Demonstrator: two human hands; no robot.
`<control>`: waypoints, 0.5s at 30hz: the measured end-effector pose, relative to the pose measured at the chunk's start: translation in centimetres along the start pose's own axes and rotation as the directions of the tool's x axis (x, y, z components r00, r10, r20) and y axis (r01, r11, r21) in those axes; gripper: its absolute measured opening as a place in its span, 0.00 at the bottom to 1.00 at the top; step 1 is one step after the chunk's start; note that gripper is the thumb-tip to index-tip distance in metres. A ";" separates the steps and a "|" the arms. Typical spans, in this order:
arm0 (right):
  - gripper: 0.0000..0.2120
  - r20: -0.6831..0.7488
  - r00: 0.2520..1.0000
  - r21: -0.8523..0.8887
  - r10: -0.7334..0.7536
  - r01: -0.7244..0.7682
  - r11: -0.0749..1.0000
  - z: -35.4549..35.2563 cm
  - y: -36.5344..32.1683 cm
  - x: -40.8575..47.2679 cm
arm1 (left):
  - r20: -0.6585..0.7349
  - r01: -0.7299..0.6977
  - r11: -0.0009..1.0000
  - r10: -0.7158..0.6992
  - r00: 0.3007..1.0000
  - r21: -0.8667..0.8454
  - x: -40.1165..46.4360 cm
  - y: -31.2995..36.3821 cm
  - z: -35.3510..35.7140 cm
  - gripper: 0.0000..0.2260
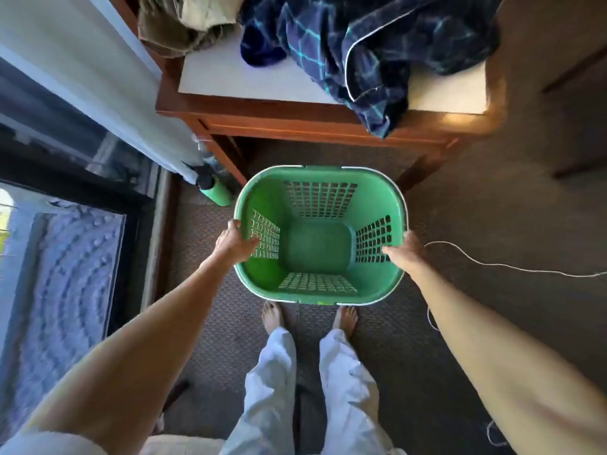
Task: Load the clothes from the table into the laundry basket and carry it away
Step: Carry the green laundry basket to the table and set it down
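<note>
So the green basket (317,236) is down in front of the person's bare feet (272,318), right below the near edge of the table (295,121), and there's nothing in it, you can see straight to the bottom through the slotted walls. Both hands are on it: the left hand (235,241) grips the left rim with the fingers (251,242) curled over the edge and down onto the inside wall, and the right hand (402,249) does the same on the right rim, thumb lying along the inside of the grid. Can't tell if the basket is sitting on the carpet (492,205) or held just off it. The clothes are all up on the table: a dark blue checked garment (371,44) with white piping is heaped over most of the white top, 1 corner hanging down past the front edge, and a beige-brown bundle (184,24) sits at the far left corner, just beside the blue one. A green bottle (215,188) with a dark cap stands on the floor by the left table leg, near the basket but not touching. A thin white cord (486,262) trails over the carpet on the right. Person's in light trousers (272,389), and there's a blue patterned mat (65,277) off to the left.
</note>
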State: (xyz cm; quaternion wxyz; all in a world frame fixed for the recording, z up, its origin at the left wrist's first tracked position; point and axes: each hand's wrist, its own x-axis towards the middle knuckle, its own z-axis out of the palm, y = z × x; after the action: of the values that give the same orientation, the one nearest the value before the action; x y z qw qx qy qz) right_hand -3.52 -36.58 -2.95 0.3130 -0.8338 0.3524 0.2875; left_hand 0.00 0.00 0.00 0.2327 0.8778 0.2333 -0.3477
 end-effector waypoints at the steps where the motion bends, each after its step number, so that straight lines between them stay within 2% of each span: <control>1: 0.29 -0.045 0.998 0.037 0.040 -0.038 0.999 0.4 0.7 1.0 | -0.007 0.040 0.999 -0.040 0.999 0.007 0.8 -0.5 0.6 0.35; 2: 0.32 -0.073 0.993 0.054 0.094 -0.090 0.994 0.5 1.1 1.4 | -0.005 0.085 0.996 -0.085 0.996 0.016 1.7 -1.1 1.1 0.40; 4: 0.38 -0.044 0.985 0.089 0.166 -0.162 0.983 0.8 1.9 2.0 | 0.030 0.187 0.982 -0.188 0.982 0.017 2.8 -2.5 2.1 0.47; 6: 0.41 -0.003 0.982 0.117 0.189 -0.187 0.975 1.6 2.9 2.8 | 0.079 0.247 0.969 -0.247 0.966 0.018 3.4 -3.1 3.0 0.49; 9: 0.39 0.045 0.982 0.217 0.181 -0.186 0.958 3.0 4.9 4.0 | 0.134 0.265 0.960 -0.252 0.958 -0.091 3.9 -3.9 4.5 0.42; 13: 0.28 -0.008 0.986 0.300 0.167 -0.157 0.941 3.1 4.4 2.3 | 0.061 0.238 0.942 -0.230 0.971 -0.236 3.3 -4.1 5.3 0.32; 15: 0.23 -0.011 0.985 0.339 0.170 -0.157 0.928 2.8 4.0 1.7 | 0.032 0.252 0.914 -0.255 0.966 -0.319 2.7 -3.9 4.9 0.30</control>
State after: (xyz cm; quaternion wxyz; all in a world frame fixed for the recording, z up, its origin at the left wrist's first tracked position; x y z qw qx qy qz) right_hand -6.34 -37.48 -7.20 0.4186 -0.7414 0.4707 0.2314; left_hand -2.90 0.96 -6.08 0.3240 0.7924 0.3998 -0.3276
